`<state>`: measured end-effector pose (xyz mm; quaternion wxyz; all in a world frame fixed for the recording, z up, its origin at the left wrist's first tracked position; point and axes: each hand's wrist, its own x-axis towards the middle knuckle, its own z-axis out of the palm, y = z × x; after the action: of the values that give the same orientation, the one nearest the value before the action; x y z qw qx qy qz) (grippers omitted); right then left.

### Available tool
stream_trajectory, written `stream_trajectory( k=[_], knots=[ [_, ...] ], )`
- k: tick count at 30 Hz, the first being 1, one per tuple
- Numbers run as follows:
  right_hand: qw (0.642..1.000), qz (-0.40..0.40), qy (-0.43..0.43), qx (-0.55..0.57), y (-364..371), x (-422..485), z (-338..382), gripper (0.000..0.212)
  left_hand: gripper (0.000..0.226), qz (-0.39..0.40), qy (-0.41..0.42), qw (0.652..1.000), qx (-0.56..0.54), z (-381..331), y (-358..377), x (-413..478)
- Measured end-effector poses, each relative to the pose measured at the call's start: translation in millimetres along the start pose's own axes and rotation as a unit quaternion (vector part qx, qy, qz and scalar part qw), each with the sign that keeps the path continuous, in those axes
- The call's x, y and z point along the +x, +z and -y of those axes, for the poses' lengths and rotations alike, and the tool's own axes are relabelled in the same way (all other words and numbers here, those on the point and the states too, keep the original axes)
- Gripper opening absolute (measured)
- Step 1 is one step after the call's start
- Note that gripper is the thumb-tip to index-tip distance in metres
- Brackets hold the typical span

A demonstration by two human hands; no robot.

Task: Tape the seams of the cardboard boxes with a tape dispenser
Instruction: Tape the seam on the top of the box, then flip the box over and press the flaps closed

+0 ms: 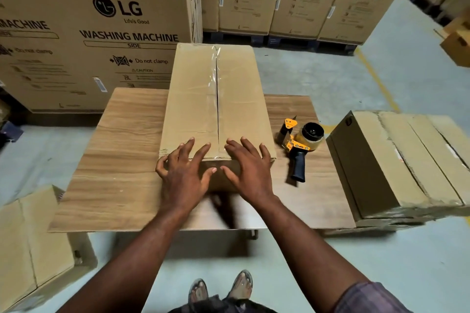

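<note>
Washing-machine cartons (pixel 101 33) behind table (pixel 122 160); tape dispenser (pixel 301 145) beside box (pixel 193 99)

One wide-angle camera on the person's head is looking forward and steeply down, hovering close over the worktop (pixel 114 160).

A wood-grain table (pixel 122 160) spreads under and to either side of the fingers (pixel 188 147), tall LG washing machine cartons (pixel 101 33) stand on dark pallets (pixel 287 42) well beyond them, and a yellow floor line (pixel 376 79) runs beyond to their right.
</note>
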<state>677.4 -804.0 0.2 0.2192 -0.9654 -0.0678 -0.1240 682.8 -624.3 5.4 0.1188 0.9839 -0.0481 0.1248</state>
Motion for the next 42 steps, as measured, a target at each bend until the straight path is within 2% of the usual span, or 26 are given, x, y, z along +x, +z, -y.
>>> stream_trajectory(
  k=[5, 7, 8, 10, 12, 15, 17, 18, 22, 25, 28, 31, 34, 36, 38, 40, 42],
  knots=[
    [1.000, -0.006, 0.008, 0.008, -1, -8, -3, 0.068, 0.080, -0.001, 0.036, 0.999, -0.019, 9, 5, -4],
    [0.998, -0.040, 0.043, 0.036, 0, -21, -9, 0.069, 0.081, 0.002, 0.041, 0.998, -0.038, 13, 4, -8],
    [0.992, -0.081, 0.074, 0.067, 0, -27, -13, 0.063, 0.078, 0.004, 0.036, 0.998, -0.050, 12, 3, -10],
    [0.953, -0.195, 0.177, 0.152, 0, -33, -27, 0.052, 0.069, -0.012, 0.018, 0.996, -0.086, 4, 1, -10],
    [0.892, -0.242, 0.301, 0.233, -5, -35, -40, 0.050, 0.058, -0.051, 0.037, 0.988, -0.143, -18, -1, -12],
    [0.842, -0.195, 0.395, 0.310, -11, -39, -62, 0.039, 0.047, -0.055, 0.175, 0.935, -0.305, -72, -2, -23],
    [0.815, -0.181, 0.437, 0.335, -16, -40, -87, 0.033, 0.044, -0.004, 0.226, 0.895, -0.385, -114, 6, -30],
    [0.805, -0.180, 0.449, 0.344, -19, -41, -100, 0.032, 0.044, 0.030, 0.225, 0.883, -0.410, -132, 12, -32],
    [0.805, -0.114, 0.477, 0.333, -28, -33, -159, 0.030, 0.053, 0.200, 0.118, 0.872, -0.431, -194, 65, -15],
    [0.817, -0.073, 0.483, 0.306, -31, -24, -190, 0.030, 0.054, 0.279, 0.002, 0.871, -0.404, -225, 110, 8],
    [0.830, -0.018, 0.474, 0.292, -24, -13, -214, 0.036, 0.047, 0.309, -0.076, 0.878, -0.358, -248, 145, 29],
    [0.818, 0.045, 0.478, 0.317, -15, -3, -231, 0.042, 0.037, 0.301, -0.101, 0.882, -0.350, -266, 169, 43],
    [0.814, 0.068, 0.478, 0.322, -8, -2, -247, 0.039, 0.043, 0.298, -0.142, 0.873, -0.358, -277, 177, 49],
    [0.815, 0.055, 0.490, 0.305, -9, -11, -257, 0.030, 0.041, 0.334, -0.166, 0.842, -0.391, -279, 181, 45],
    [0.800, 0.049, 0.518, 0.298, -11, -26, -264, 0.025, 0.037, 0.389, -0.212, 0.774, -0.453, -275, 186, 34],
    [0.773, 0.057, 0.550, 0.310, -11, -38, -272, 0.041, 0.033, 0.411, -0.276, 0.719, -0.489, -269, 191, 24],
    [0.734, 0.084, 0.585, 0.334, -11, -39, -277, 0.059, 0.031, 0.373, -0.363, 0.677, -0.520, -262, 194, 20]
  ],
)
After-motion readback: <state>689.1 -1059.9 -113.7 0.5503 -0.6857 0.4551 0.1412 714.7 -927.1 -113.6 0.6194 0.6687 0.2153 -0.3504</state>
